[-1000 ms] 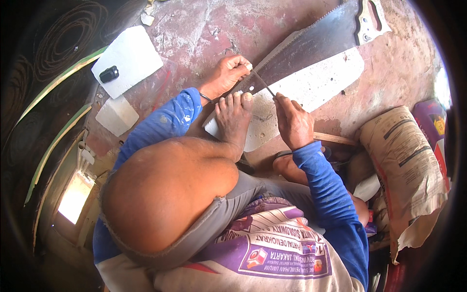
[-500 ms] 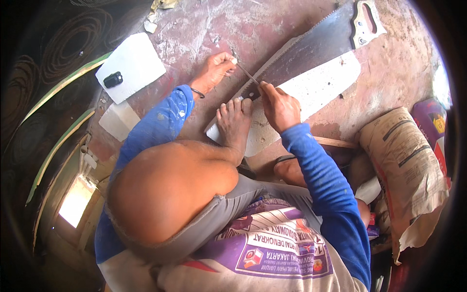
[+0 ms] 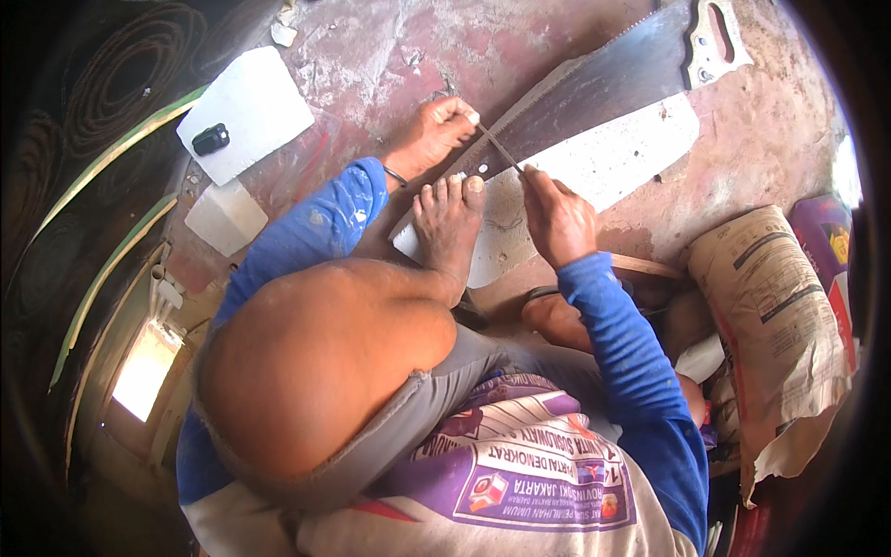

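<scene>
In the head view, two hands hold one rod. The left hand [image 3: 432, 135] pinches one end of the thin rod [image 3: 499, 146] between thumb and fingers; the right hand [image 3: 559, 218] has its fingers closed round the other end. The rod slants over the narrow end of the one saw [image 3: 603, 88]; whether it touches the blade, I cannot tell.

Three white boards lie on the floor [image 3: 371, 56]. The long board [image 3: 622, 153] is under the saw, with the saw's handle beyond the board's far end, toward the floor's far right corner. One bare foot [image 3: 448, 218] rests at the near end. The wide board [image 3: 255, 102], toward the floor's left edge, carries one black device [image 3: 211, 139] near its own left edge. The small board [image 3: 225, 218] lies just beside it, on the near side.

Two sacks are by the floor's right edge: a brown sack [image 3: 766, 306], ragged at its near end, and a purple sack [image 3: 821, 237] beside it. What either contains is hidden.
</scene>
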Motion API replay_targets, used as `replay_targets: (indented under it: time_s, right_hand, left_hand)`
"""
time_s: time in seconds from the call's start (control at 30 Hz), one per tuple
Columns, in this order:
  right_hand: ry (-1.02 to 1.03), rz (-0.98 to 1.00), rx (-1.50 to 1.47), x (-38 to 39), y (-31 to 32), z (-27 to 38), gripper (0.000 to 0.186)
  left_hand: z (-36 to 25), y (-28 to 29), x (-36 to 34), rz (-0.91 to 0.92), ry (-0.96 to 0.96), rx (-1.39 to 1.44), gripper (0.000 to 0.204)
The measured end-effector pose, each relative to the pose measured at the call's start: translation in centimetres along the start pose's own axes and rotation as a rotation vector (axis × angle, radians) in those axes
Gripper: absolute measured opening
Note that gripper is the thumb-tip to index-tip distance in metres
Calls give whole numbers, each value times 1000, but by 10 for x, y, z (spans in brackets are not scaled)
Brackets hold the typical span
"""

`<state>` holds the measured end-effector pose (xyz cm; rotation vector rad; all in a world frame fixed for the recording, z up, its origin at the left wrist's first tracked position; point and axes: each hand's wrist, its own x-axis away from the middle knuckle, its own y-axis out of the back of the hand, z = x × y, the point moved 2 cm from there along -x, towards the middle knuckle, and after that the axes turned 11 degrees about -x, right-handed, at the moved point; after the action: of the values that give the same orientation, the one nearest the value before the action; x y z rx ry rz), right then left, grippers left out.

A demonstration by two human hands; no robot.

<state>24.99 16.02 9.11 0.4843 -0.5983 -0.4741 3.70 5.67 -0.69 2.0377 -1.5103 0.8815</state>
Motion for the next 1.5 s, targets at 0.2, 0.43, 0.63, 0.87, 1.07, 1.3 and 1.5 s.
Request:
replay_targets:
  time_s: [0.2, 0.43, 0.63, 0.87, 1.07, 1.3, 1.5]
  right_hand:
    - [100, -25, -15, -23, -16, 3, 20]
    - [21, -7, 14, 15, 7, -2, 20]
    - [-10, 23, -7, 10, 5, -3, 19]
    - [91, -37, -16, -26, -24, 4, 20]
    - [30, -17, 7, 14, 4, -3, 23]
    - [-10, 8, 40, 18, 9, -2, 19]
    - [73, -30, 13, -26, -16, 7, 13]
  left_hand:
    - [3, 31, -4, -41, 41, -72, 14]
    - [-11, -6, 11, 58, -17, -19, 12]
    - [-4, 1, 5, 47, 2, -30, 15]
    - [-2, 35, -9, -47, 6, -102, 18]
    - [-8, 0, 9, 37, -32, -38, 15]
    - [-6, -9, 8, 103, -5, -1, 13]
    - [6, 28, -13, -36, 51, -39, 16]
